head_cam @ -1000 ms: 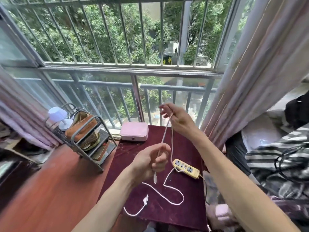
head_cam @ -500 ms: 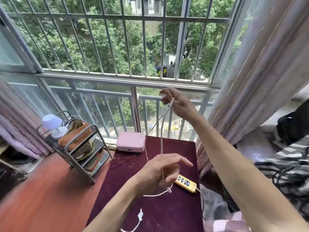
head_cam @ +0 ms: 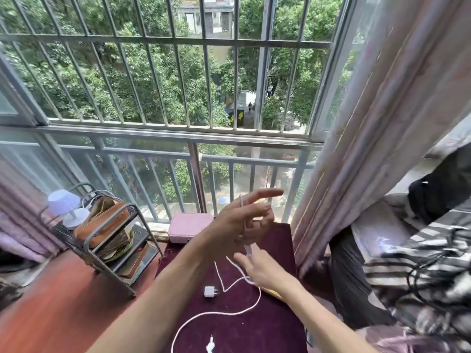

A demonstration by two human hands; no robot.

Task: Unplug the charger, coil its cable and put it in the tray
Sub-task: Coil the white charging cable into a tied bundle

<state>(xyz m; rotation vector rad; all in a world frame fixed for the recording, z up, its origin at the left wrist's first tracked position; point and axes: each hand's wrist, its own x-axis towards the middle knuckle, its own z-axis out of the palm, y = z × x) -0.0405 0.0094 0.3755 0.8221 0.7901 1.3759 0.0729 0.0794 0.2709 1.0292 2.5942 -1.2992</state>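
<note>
head view shows the charger [head_cam: 210,291] already unplugged, lying on the surface [head_cam: 265,332] near the left hand [head_cam: 237,225], whose loose fingers carry cable [head_cam: 216,314] turns while the right hand [head_cam: 262,270] pinches it; most coiling and the tray remain.

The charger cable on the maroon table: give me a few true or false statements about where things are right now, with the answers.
1. The charger plug lies on the maroon table, unplugged. True.
2. The left hand is raised with the white cable running over it. True.
3. The pink box sits on the metal rack. False: it sits at the table's far edge.
4. The right hand rests on the lamp. False: it holds the cable.
</note>
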